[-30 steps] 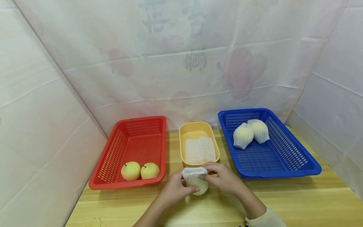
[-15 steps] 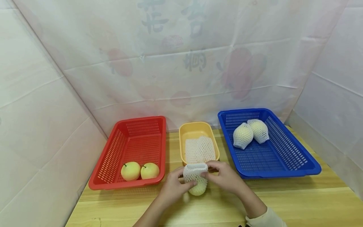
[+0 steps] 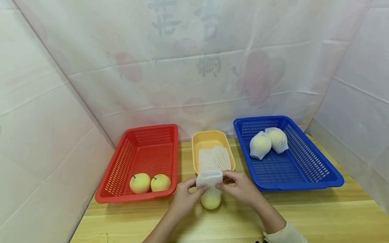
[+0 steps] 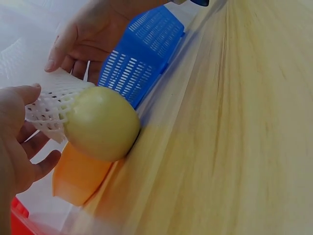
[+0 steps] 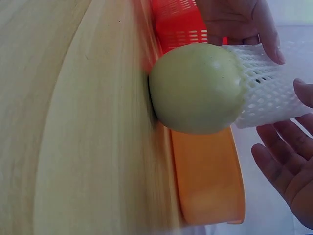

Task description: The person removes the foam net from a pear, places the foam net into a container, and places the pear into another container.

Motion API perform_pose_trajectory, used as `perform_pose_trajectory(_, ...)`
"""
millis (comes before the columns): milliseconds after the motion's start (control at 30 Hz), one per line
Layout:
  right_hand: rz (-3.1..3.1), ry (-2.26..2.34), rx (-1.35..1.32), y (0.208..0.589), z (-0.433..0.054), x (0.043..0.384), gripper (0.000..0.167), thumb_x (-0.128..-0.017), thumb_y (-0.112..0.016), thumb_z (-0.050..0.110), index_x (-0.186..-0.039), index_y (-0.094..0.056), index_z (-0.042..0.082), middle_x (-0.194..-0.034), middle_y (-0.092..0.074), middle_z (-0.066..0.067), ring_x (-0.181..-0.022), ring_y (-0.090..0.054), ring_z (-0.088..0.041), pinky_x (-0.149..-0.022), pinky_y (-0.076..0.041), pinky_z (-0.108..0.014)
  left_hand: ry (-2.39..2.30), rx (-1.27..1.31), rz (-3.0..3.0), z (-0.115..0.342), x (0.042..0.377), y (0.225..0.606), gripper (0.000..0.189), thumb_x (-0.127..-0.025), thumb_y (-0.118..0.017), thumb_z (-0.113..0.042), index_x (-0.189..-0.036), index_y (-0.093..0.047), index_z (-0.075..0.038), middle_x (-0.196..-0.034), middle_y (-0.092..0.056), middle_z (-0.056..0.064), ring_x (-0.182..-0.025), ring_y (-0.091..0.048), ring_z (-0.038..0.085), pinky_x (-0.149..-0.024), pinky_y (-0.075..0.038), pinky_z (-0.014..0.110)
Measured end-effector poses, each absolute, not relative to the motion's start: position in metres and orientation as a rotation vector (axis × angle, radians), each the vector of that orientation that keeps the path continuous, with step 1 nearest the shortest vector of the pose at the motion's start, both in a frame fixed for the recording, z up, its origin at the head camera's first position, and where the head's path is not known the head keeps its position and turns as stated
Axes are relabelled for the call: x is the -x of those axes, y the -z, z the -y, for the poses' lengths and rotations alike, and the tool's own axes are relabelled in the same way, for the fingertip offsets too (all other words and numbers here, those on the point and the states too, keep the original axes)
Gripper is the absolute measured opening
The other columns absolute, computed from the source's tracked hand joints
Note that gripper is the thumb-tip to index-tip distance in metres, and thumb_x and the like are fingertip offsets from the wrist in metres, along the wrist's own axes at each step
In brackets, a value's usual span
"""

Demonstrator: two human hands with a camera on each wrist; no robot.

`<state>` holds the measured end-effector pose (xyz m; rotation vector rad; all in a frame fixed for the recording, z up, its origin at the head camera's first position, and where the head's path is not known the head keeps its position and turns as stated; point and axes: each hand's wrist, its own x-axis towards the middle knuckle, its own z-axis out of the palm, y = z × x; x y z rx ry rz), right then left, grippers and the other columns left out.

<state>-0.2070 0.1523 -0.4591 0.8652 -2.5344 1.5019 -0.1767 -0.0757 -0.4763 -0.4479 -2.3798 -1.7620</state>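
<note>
A pale yellow pear (image 3: 211, 204) stands on the wooden table, its lower part bare. White foam fruit net (image 3: 209, 180) covers its upper part and extends above it as a loose sleeve. My left hand (image 3: 184, 199) holds the net from the left, thumb in front. On the other side, my right hand (image 3: 242, 189) pinches the net between thumb and fingers. Both wrist views show the smooth bare end of the pear (image 4: 103, 126) touching the table, with the mesh (image 5: 268, 89) beginning partway up.
Two bare pears (image 3: 140, 183) lie in a red basket (image 3: 101, 196) at left. Flat foam nets (image 3: 215, 158) lie in a yellow tray (image 3: 196, 136) behind my hands. A blue basket (image 3: 299, 186) at right holds two netted pears (image 3: 260, 145). A cloth backdrop (image 3: 194, 84) stands behind.
The net has slid upward on the pear, baring its lower part. Both hands have moved slightly up with it, while the pear stays in about the same place.
</note>
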Motion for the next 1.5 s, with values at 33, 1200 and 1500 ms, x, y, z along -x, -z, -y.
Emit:
perform_pose_trajectory(33, 2.531, -1.508, -0.866, 0.459, -0.152, 0.207, 0.023, -0.088, -0.074, 0.028, -0.109, -0.071, 0.017, -0.102, -0.073, 0.004, -0.089, -0.068, -0.009, -0.079, -0.058, -0.033, 1.779, 0.444, 2.368, 0.076, 0.177, 0.476, 0.026, -0.087, -0.074, -0.035, -0.107, -0.073, -0.019, -0.109, -0.073, -0.004, -0.103, -0.067, 0.015, -0.092, -0.053, 0.037)
perform_pose_trajectory(1200, 2.277, -1.692, -0.728, 0.453, -0.15, 0.205, 0.013, -0.088, -0.073, 0.009, -0.101, -0.073, 0.011, -0.091, -0.074, -0.003, -0.076, -0.067, -0.009, -0.063, -0.057, -0.026, 1.916, 0.472, 2.462, 0.071, 0.18, 0.486, 0.043, -0.085, -0.078, -0.026, -0.124, -0.065, -0.017, -0.121, -0.065, 0.003, -0.106, -0.065, 0.02, -0.087, -0.057, 0.03)
perform_pose_trajectory(1500, 2.264, -1.791, -0.49, 0.448, -0.149, 0.208, 0.018, -0.088, -0.074, 0.016, -0.103, -0.073, 0.007, -0.084, -0.068, -0.007, -0.068, -0.058, -0.009, -0.055, -0.05, -0.022, 1.721, 0.573, 2.521, 0.068, 0.181, 0.491, 0.038, -0.084, -0.078, -0.025, -0.121, -0.069, -0.018, -0.121, -0.066, -0.002, -0.11, -0.064, 0.016, -0.085, -0.056, 0.025)
